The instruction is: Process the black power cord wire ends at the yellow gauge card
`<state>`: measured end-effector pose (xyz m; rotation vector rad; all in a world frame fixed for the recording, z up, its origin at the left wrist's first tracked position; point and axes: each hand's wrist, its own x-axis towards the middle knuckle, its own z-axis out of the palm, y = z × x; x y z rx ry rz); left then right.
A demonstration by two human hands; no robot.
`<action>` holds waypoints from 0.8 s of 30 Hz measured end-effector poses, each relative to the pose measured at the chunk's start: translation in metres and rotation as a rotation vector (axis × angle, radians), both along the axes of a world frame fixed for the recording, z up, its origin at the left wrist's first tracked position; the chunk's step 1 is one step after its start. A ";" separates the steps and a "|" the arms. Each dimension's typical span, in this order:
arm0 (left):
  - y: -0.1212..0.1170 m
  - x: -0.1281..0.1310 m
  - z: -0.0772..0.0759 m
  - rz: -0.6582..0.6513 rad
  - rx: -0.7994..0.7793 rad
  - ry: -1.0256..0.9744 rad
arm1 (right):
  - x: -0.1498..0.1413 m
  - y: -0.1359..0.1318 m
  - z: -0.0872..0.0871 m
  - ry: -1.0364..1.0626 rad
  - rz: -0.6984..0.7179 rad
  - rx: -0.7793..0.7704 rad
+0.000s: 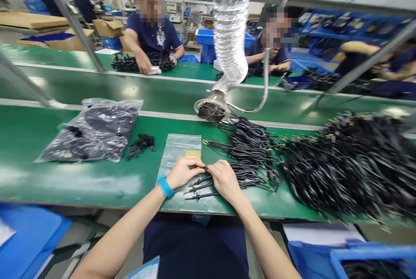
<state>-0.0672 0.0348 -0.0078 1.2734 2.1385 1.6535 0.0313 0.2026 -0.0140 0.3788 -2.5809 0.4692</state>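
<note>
In front of me both hands meet over the bench. My left hand (182,173), with a blue band at the wrist, pinches the thin yellowish wire end of a black cable (206,168). My right hand (224,180) is closed on the same cable beside a small black piece at its end; the fingers hide most of that piece. Below the hands lie several cables (203,196) with small black fittings near their tips. Behind my left hand is a clear zip bag (177,144) with a yellow patch. Bundled black cables (247,140) lie just past my right hand.
Loose small black parts (141,144) lie left of the zip bag, beside a large plastic bag (100,131) of black parts. A big cable heap (351,170) covers the right. A foil duct (232,23) hangs ahead. Blue bins (373,255) stand below; people work opposite.
</note>
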 end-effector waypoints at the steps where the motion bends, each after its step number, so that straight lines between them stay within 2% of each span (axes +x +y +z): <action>1: 0.000 0.001 0.000 0.007 -0.007 0.010 | 0.001 -0.001 0.000 -0.019 -0.007 0.010; 8: -0.001 0.000 -0.005 0.022 -0.044 0.076 | -0.001 0.000 -0.001 -0.115 -0.039 0.107; 12: -0.004 -0.003 -0.003 0.051 -0.112 0.123 | 0.003 0.006 0.018 -0.181 -0.026 0.113; 15: -0.005 -0.004 0.003 0.044 -0.146 0.132 | 0.016 0.020 0.035 -0.174 -0.049 0.061; 17: -0.006 -0.005 0.007 0.058 -0.145 0.136 | 0.028 0.031 0.040 -0.204 -0.070 0.060; 20: -0.006 -0.005 0.010 0.120 -0.118 0.164 | 0.042 0.044 0.037 -0.269 -0.070 0.097; 24: -0.007 -0.006 0.010 0.186 -0.085 0.220 | 0.047 0.049 0.028 -0.294 -0.098 0.134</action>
